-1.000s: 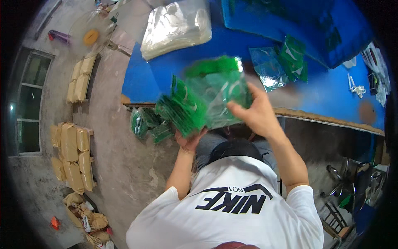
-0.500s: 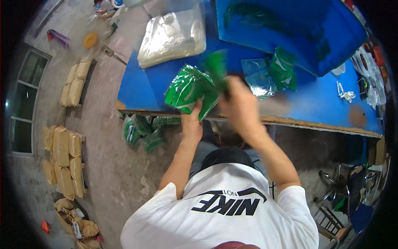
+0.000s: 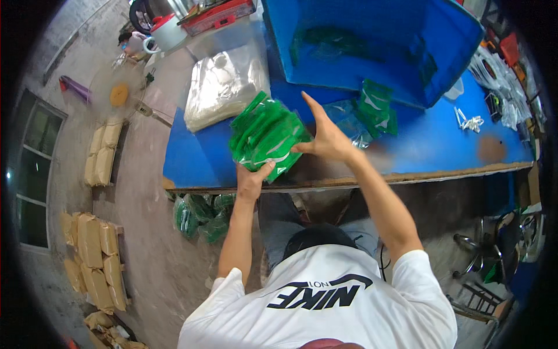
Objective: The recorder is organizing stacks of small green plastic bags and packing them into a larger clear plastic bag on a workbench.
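Both my hands hold a thick stack of green plastic packets [image 3: 264,135] on edge above the near side of the blue table [image 3: 192,157]. My left hand [image 3: 251,177] grips the stack from below at its near corner. Pressed flat against its right side is my right hand [image 3: 322,136], fingers spread. A few more green packets in clear film [image 3: 372,110] lie just right of my right hand. A big blue bin [image 3: 360,46] stands open behind them.
A clear bag of whitish packets [image 3: 224,87] lies at the table's left rear. Green packets [image 3: 200,215] are piled on the floor under the table edge. Tan sacks [image 3: 93,256] line the left wall, with white clips [image 3: 471,122] at the right and a metal stool [image 3: 482,256].
The stack has come down from in front of me onto the table's near side. My right hand has shifted from over the stack to its right side.
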`<action>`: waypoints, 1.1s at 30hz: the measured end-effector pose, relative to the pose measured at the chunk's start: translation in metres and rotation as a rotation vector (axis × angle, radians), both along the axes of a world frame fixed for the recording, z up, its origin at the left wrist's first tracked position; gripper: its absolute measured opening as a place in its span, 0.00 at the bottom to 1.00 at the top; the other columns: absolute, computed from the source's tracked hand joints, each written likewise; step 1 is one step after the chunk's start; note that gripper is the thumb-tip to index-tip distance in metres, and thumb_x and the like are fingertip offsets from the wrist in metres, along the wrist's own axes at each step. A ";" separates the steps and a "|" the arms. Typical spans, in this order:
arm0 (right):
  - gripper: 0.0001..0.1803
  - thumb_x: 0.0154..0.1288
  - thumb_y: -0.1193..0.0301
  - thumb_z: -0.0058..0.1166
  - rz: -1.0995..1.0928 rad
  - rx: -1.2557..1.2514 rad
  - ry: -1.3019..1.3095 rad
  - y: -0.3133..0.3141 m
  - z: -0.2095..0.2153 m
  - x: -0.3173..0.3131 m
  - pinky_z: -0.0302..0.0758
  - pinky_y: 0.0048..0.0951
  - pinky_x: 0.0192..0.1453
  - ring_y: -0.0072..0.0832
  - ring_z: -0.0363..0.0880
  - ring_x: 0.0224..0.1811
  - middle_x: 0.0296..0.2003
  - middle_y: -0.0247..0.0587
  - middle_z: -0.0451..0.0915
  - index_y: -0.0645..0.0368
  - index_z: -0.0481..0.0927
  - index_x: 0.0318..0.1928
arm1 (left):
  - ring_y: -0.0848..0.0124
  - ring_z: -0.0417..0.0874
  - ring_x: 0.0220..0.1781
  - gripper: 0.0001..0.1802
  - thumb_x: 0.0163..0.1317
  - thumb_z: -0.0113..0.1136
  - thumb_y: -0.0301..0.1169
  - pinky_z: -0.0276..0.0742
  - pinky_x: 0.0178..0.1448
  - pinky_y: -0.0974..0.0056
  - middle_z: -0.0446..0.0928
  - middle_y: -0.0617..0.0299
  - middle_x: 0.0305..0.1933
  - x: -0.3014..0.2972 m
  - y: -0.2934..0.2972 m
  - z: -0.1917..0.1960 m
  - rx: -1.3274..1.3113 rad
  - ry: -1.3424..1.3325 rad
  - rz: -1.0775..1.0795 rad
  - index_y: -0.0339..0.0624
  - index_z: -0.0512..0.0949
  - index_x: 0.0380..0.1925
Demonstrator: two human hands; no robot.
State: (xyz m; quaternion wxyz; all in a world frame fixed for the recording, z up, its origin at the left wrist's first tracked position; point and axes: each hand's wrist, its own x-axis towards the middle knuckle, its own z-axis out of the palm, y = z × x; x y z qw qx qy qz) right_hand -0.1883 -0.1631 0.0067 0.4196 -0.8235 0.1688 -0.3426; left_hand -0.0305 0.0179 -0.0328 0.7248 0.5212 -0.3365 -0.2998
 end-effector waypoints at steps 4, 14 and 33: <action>0.64 0.42 0.68 0.79 0.451 0.320 0.174 -0.018 -0.012 -0.001 0.59 0.37 0.77 0.41 0.61 0.74 0.71 0.56 0.62 0.62 0.50 0.76 | 0.63 0.79 0.58 0.42 0.51 0.76 0.26 0.76 0.61 0.55 0.76 0.54 0.60 0.018 -0.016 -0.001 0.170 -0.384 -0.224 0.37 0.64 0.66; 0.50 0.40 0.66 0.79 0.164 0.082 -0.054 0.020 -0.041 0.015 0.71 0.43 0.64 0.53 0.74 0.61 0.54 0.58 0.75 0.63 0.64 0.63 | 0.62 0.77 0.62 0.54 0.49 0.76 0.24 0.75 0.65 0.58 0.72 0.55 0.64 0.032 -0.020 0.002 0.018 -0.287 -0.267 0.43 0.55 0.74; 0.51 0.40 0.59 0.79 0.153 -0.087 0.099 0.026 -0.070 0.020 0.68 0.49 0.62 0.57 0.71 0.59 0.52 0.57 0.74 0.63 0.63 0.62 | 0.66 0.82 0.53 0.27 0.52 0.78 0.30 0.77 0.57 0.59 0.82 0.59 0.51 0.030 -0.012 -0.022 0.228 -0.485 -0.262 0.39 0.79 0.52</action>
